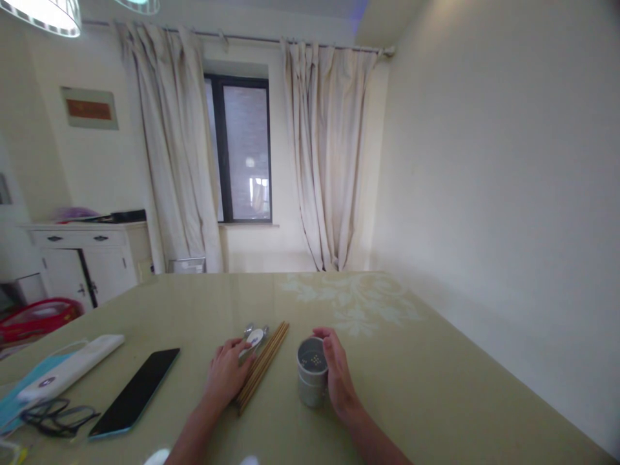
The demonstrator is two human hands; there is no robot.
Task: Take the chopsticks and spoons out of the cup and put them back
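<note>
My right hand (338, 378) wraps around the right side of a grey cylindrical utensil holder (312, 391), which stands upright with small holes visible in its bottom. My left hand (227, 374) is closed at the lower end of a white spoon (254, 337), its fingertips on the handle. Two shiny metal spoon heads (248, 329) show just behind the white one; their handles are hidden. Beside my left thumb lies a bundle of wooden chopsticks (265, 365), slanting on the table between the hand and the holder.
To the left on the table (411, 387) lie a black phone (138, 391), folded glasses (55, 416), a white power strip-like bar (72, 367) and a blue cloth-like item (19, 400). A wall borders the table's right side. A white cabinet (104, 255) stands at the back left.
</note>
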